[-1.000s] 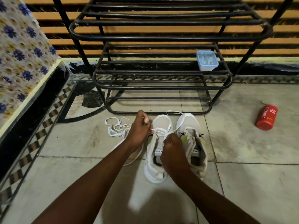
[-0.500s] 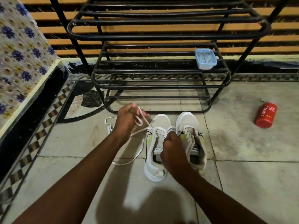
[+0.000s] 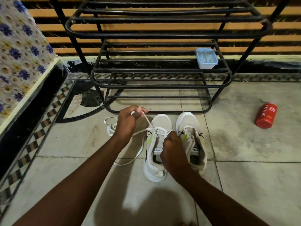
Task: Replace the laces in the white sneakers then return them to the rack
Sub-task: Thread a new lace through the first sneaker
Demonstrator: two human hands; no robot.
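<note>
Both forearms were stretched forward and down from the lower edge of the view towards two white sneakers set on the tiled floor. The left hand was held raised just left of the toe of the left sneaker. Its fingers were curled, and a white lace was pinched in them. The lace was drawn taut from the hand down to the sneaker's eyelets, and its slack was trailed in a loop over the floor beside the shoe.

The right hand was curled tight, knuckles up, at the left sneaker's eyelet row, and the shoe was held there. Whether the lace was also pinched could not be told. The right sneaker was stood just beside the left one, unlaced.

Both toes were pointed at the black rack, near its bottom front bar. A loose lace was partly hidden behind the left hand. A stretch of tile was left between the right sneaker and a red can, which lay well apart. The left side was bounded by a dark raised edge.
</note>
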